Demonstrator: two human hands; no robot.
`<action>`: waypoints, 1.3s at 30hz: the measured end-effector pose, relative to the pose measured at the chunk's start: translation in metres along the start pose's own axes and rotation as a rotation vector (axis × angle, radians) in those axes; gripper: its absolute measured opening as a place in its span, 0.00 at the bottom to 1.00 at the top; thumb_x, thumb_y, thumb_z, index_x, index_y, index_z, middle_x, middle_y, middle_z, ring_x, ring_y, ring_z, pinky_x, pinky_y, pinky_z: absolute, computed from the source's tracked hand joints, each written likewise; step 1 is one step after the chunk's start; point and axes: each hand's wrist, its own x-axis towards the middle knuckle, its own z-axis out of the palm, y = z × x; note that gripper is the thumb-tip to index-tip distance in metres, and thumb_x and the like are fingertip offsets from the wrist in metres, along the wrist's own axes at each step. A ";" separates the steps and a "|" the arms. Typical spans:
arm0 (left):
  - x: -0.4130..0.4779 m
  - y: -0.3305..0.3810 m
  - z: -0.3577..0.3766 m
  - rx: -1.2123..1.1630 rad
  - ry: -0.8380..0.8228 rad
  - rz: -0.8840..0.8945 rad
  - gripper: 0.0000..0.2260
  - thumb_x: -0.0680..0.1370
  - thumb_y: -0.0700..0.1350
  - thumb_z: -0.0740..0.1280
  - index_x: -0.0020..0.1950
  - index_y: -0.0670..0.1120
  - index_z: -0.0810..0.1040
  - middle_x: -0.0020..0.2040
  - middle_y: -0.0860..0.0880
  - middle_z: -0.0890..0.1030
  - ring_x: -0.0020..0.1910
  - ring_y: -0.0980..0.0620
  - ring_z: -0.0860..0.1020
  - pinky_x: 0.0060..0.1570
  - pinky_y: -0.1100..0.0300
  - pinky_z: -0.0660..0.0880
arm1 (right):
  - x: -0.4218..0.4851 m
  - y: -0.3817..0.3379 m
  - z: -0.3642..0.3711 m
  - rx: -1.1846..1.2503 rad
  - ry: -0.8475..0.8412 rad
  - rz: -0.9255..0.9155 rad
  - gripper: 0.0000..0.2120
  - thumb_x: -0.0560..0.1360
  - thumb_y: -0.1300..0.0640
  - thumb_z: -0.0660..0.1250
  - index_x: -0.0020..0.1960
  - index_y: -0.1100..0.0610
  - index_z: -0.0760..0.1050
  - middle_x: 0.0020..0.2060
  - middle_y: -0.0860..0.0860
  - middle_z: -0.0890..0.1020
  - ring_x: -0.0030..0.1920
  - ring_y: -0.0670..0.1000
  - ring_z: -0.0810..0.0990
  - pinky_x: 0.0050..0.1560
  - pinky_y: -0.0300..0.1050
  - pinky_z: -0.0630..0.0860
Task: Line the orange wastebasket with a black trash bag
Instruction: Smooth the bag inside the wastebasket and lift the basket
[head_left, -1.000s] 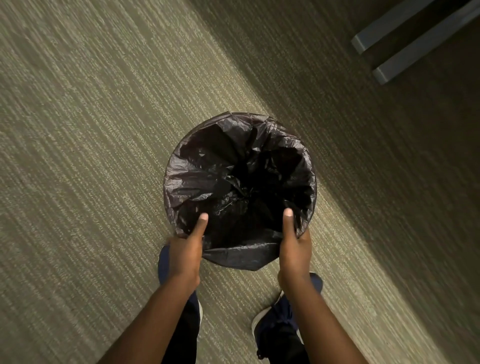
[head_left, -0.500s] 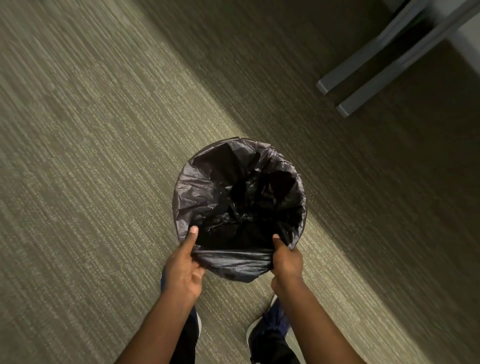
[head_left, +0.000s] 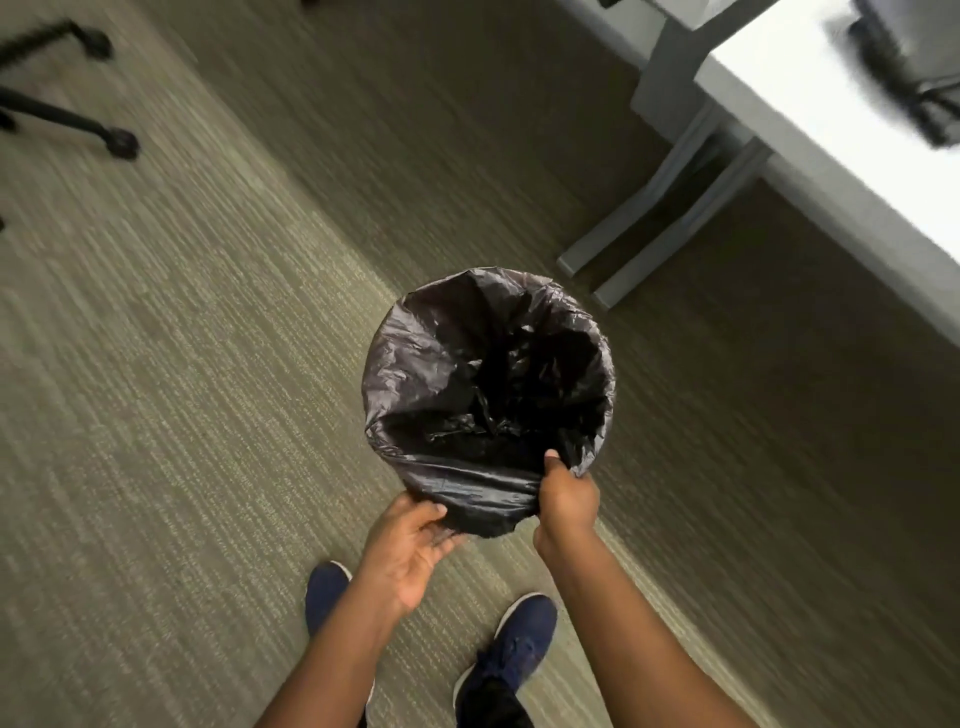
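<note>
A black trash bag (head_left: 415, 358) is spread over a round wastebasket and folded down over its rim, so none of the orange basket shows. The bag's inside hangs crumpled and dark. My right hand (head_left: 566, 496) grips the near right rim, thumb inside the bag and fingers outside. My left hand (head_left: 410, 540) is below the near left side, palm up and fingers loosely curled, just touching the folded-over bag edge or barely apart from it.
Olive carpet (head_left: 182, 364) covers the floor. A white desk (head_left: 810, 104) with grey legs (head_left: 654, 228) stands at the upper right, close behind the basket. Black chair casters (head_left: 117, 140) are at the upper left. My two blue shoes (head_left: 519, 644) are below the basket.
My left hand has come off the rim and dropped below the bag with the palm up. The right hand keeps its grip. The view has tilted up, showing the desk and chair base.
</note>
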 end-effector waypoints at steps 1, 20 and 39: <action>-0.007 -0.001 0.011 0.007 -0.030 -0.011 0.11 0.78 0.27 0.61 0.52 0.41 0.77 0.42 0.43 0.86 0.40 0.47 0.85 0.58 0.40 0.77 | -0.001 -0.009 -0.004 0.018 -0.003 0.005 0.13 0.79 0.53 0.70 0.59 0.58 0.77 0.55 0.58 0.83 0.56 0.63 0.82 0.62 0.61 0.79; 0.011 0.003 0.121 -0.410 0.227 -0.028 0.08 0.81 0.36 0.57 0.49 0.38 0.76 0.47 0.39 0.78 0.47 0.42 0.78 0.49 0.46 0.78 | 0.027 -0.071 -0.027 0.167 -0.015 0.092 0.15 0.78 0.58 0.71 0.62 0.63 0.78 0.56 0.60 0.84 0.55 0.62 0.84 0.61 0.62 0.80; 0.129 0.055 0.149 -0.290 -0.152 0.093 0.19 0.72 0.44 0.72 0.62 0.47 0.77 0.55 0.46 0.85 0.55 0.47 0.84 0.59 0.48 0.76 | 0.102 -0.130 0.016 0.414 -0.125 0.164 0.15 0.78 0.58 0.72 0.61 0.64 0.78 0.36 0.55 0.88 0.34 0.54 0.88 0.29 0.48 0.83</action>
